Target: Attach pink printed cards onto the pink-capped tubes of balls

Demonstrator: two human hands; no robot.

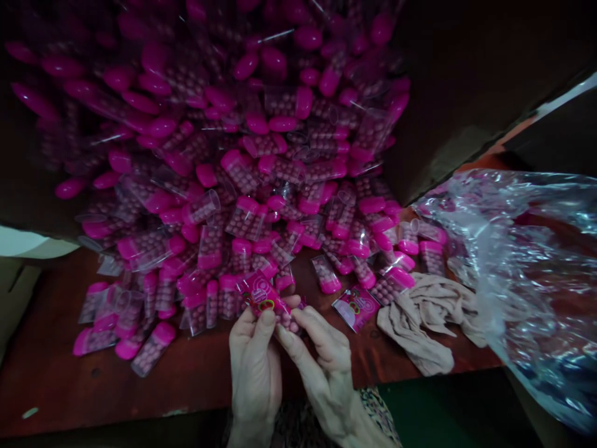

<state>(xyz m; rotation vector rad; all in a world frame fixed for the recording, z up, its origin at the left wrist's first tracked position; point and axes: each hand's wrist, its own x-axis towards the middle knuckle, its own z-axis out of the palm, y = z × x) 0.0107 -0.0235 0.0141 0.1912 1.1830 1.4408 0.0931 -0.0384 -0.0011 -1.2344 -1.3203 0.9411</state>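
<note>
My left hand [254, 364] and my right hand [321, 361] meet at the near edge of a reddish-brown table [60, 379]. Together they pinch a small clear candy box with a pink printed label [262, 295] around it; the left thumb presses on the label, the right fingers grip the box's lower end. Just behind the hands spreads a big heap of clear boxes with pink caps [242, 162], filled with small pinkish balls. One loose pink label [355, 307] lies flat to the right of my hands.
A crumpled beige cloth [431, 317] lies right of the loose label. A large clear plastic bag [527, 267] fills the right side. Dark cardboard walls [466, 81] rise behind the heap. Bare tabletop shows at the near left.
</note>
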